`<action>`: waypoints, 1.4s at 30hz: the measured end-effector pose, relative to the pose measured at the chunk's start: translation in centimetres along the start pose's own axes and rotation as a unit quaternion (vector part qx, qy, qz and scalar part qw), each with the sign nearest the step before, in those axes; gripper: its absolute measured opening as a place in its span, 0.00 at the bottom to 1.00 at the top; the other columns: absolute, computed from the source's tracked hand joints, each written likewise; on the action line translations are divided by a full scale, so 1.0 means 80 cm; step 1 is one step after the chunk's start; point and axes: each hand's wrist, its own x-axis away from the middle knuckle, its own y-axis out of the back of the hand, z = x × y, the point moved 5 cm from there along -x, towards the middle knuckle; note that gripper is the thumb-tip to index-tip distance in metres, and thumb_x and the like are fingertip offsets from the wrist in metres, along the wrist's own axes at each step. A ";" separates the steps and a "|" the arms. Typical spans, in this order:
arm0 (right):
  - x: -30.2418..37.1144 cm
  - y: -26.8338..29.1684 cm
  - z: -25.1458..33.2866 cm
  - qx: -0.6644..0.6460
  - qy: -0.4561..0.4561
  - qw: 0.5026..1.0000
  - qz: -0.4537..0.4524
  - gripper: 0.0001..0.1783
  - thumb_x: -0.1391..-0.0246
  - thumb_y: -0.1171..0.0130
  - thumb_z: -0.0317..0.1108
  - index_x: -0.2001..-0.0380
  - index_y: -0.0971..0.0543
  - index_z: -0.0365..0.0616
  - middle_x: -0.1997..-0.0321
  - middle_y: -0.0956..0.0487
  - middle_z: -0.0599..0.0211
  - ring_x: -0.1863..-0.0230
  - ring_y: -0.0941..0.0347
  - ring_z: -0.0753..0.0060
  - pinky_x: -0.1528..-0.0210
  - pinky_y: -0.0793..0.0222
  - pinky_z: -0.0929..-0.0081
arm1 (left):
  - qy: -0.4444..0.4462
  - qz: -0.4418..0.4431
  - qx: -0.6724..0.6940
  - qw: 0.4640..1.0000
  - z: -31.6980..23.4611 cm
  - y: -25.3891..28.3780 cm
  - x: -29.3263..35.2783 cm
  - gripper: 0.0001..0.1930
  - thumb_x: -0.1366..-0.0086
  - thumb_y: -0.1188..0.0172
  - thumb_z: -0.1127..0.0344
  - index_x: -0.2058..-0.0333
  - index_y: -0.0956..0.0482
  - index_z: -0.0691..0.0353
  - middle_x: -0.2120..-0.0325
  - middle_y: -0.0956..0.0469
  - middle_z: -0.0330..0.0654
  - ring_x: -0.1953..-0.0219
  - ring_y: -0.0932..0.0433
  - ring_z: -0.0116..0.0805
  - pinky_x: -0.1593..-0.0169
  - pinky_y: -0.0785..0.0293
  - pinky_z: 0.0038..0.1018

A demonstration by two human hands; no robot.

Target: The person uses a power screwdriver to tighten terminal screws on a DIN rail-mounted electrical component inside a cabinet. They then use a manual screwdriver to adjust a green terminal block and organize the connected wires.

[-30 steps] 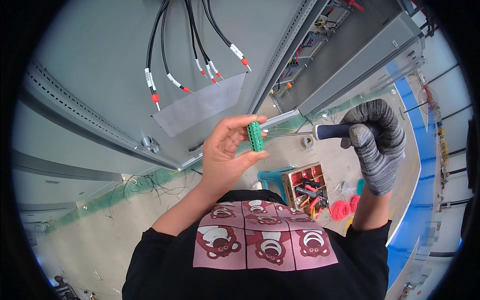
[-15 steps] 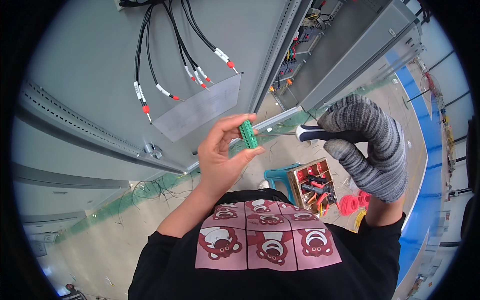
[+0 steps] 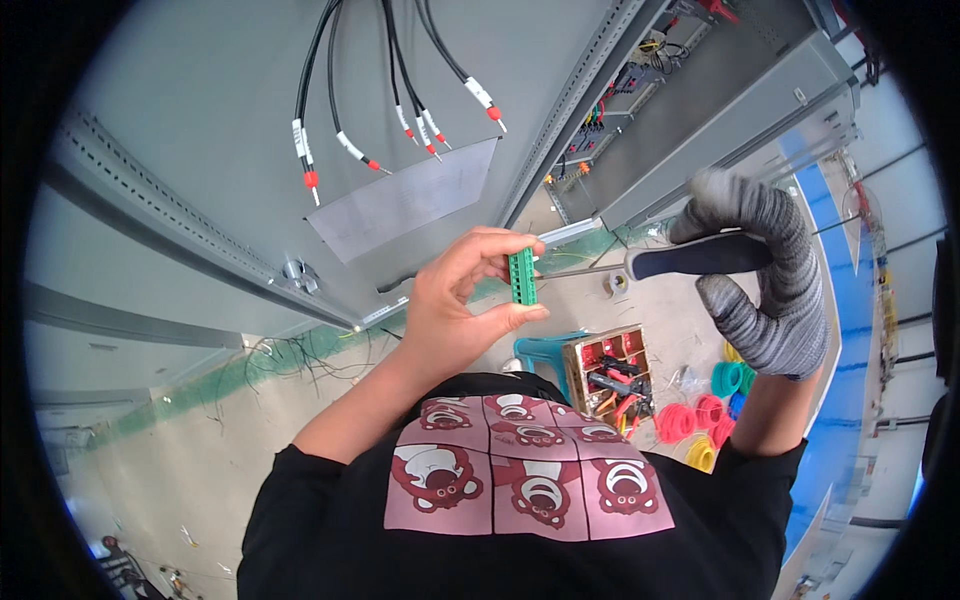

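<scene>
My left hand (image 3: 448,304), bare, pinches a green terminal block connector (image 3: 523,277) upright between thumb and fingertips. Against the connector's right side lies the thin metal shaft of a screwdriver (image 3: 700,257) with a dark blue and white handle. Whether its tip sits in a screw hole is too small to tell. My right hand (image 3: 778,315) wears a grey knitted glove and holds the screwdriver, the handle's end against the palm. Its thumb and index finger stand off from the handle, and the fingertips are smeared by motion.
Ahead, black cables (image 3: 308,100) with red-sleeved ends hang by a grey cabinet panel, over a paper sheet (image 3: 405,200). An open cabinet (image 3: 740,130) stands at the right. Below are a tool box (image 3: 573,372) on a teal stool (image 3: 535,352) and wire coils (image 3: 676,423).
My right thumb and index finger have spread away from the screwdriver handle, showing more of it. The connector has shifted slightly right in view and stands more upright. The whole view has shifted.
</scene>
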 end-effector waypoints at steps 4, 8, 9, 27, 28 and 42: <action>-0.006 0.003 -0.010 -0.024 -0.045 0.999 0.016 0.40 0.43 0.41 0.58 0.41 0.29 0.31 0.61 0.22 0.55 0.62 0.24 0.66 0.59 0.31 0.72 | -0.038 -0.025 -0.087 0.995 -0.011 -0.003 -0.003 0.28 0.51 0.26 0.76 0.49 0.23 0.64 0.56 0.22 0.43 0.59 0.22 0.30 0.54 0.24 0.26; -0.002 0.008 -0.029 0.043 -0.199 0.974 -0.102 0.44 0.45 0.38 0.63 0.39 0.28 0.35 0.75 0.21 0.66 0.74 0.26 0.79 0.69 0.32 0.83 | -0.068 -0.034 -0.135 0.988 -0.017 0.001 -0.001 0.28 0.52 0.26 0.75 0.51 0.23 0.64 0.58 0.22 0.44 0.62 0.22 0.32 0.56 0.24 0.26; -0.006 0.004 -0.029 0.033 -0.141 0.984 -0.105 0.41 0.44 0.38 0.58 0.38 0.29 0.37 0.69 0.20 0.64 0.72 0.25 0.78 0.66 0.30 0.82 | -0.058 -0.032 -0.131 0.989 -0.017 0.001 -0.001 0.28 0.52 0.26 0.76 0.50 0.23 0.65 0.56 0.22 0.44 0.59 0.22 0.32 0.55 0.25 0.27; -0.003 0.019 -0.056 0.008 -0.101 0.994 -0.028 0.46 0.41 0.44 0.63 0.34 0.36 0.35 0.58 0.18 0.63 0.70 0.24 0.81 0.65 0.29 0.81 | -0.034 -0.033 -0.106 0.993 -0.021 0.006 -0.004 0.27 0.51 0.27 0.78 0.50 0.23 0.65 0.54 0.23 0.44 0.56 0.22 0.30 0.52 0.26 0.26; 0.003 0.022 -0.053 0.019 -0.134 0.989 -0.058 0.43 0.40 0.44 0.60 0.34 0.36 0.35 0.58 0.18 0.63 0.69 0.25 0.81 0.64 0.30 0.81 | -0.035 -0.036 -0.099 0.994 -0.021 0.005 -0.002 0.27 0.51 0.27 0.78 0.50 0.23 0.65 0.54 0.23 0.44 0.55 0.22 0.30 0.52 0.26 0.26; -0.014 -0.003 -0.023 -0.035 -0.013 0.999 0.011 0.40 0.38 0.41 0.47 0.31 0.41 0.36 0.43 0.26 0.48 0.53 0.27 0.70 0.47 0.28 0.70 | -0.026 -0.065 -0.105 0.992 -0.016 0.014 -0.004 0.28 0.51 0.27 0.78 0.49 0.23 0.64 0.55 0.23 0.42 0.56 0.23 0.29 0.52 0.26 0.26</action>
